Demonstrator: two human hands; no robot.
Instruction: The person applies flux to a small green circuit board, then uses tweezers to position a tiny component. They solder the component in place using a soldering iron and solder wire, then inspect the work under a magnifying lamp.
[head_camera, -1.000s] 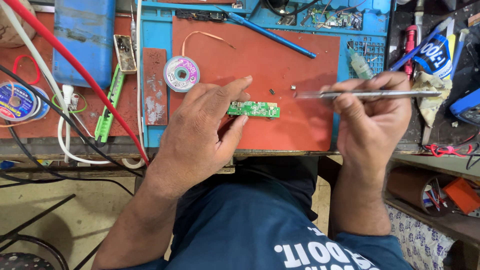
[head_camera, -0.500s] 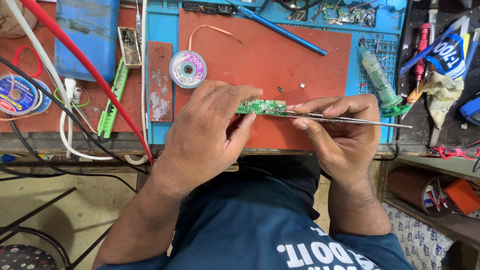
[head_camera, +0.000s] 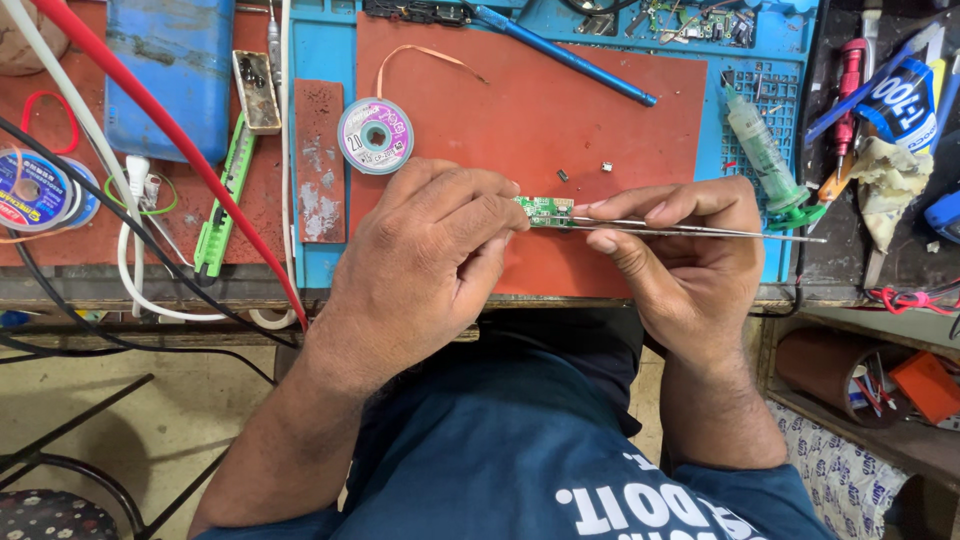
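The red mat (head_camera: 600, 110) is the landmark. Its middle, beyond the two hands, lies open, with only two tiny loose parts (head_camera: 584, 171) there. At its upper left corner a solder-wick spool (head_camera: 375, 135) and its trailing braid block the way. A blue rod (head_camera: 565, 45) crosses its upper edge. Right of the mat stands a green-capped syringe (head_camera: 765, 155). Left of it, a red cable (head_camera: 170, 140) and white wires crowd the bench.
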